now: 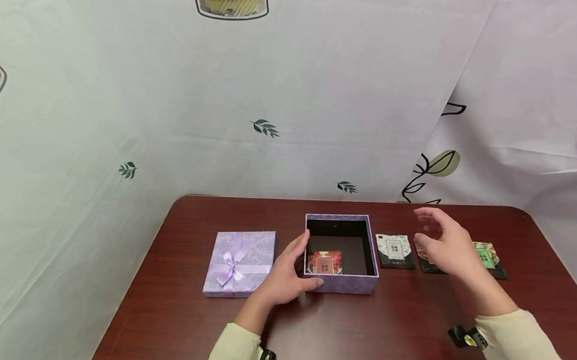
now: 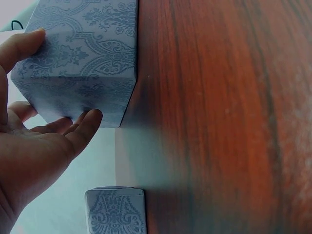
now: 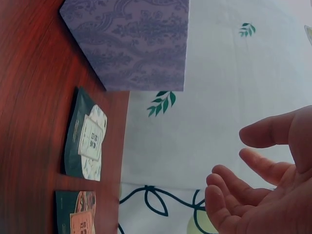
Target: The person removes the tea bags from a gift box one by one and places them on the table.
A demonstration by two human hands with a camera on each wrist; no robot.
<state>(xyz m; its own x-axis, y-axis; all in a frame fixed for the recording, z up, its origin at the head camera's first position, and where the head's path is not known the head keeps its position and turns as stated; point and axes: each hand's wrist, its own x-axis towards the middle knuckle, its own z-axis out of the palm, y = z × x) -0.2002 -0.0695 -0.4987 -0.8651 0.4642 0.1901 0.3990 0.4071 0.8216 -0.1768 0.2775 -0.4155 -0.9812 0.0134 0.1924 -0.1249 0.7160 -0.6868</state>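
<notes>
A purple patterned gift box (image 1: 348,283) stands without its lid on the table, its inside black. Inside at the front left lies a red sachet (image 1: 325,263). My left hand (image 1: 286,277) holds the box by its front left corner, fingers along the left side and thumb (image 2: 29,46) on the front face. My right hand (image 1: 447,247) hovers with loosely bent fingers and nothing in them. Beneath it is a dark sachet with an orange-red label (image 3: 82,222), partly hidden by the hand in the head view. Near it lie a white-topped sachet (image 1: 395,248) and a green-labelled sachet (image 1: 487,257).
The lilac box lid (image 1: 259,247) with a ribbon bow lies left of the box, close to my left forearm. Behind the dark red wooden table (image 1: 343,343) hangs a pale cloth (image 1: 308,80) printed with leaves.
</notes>
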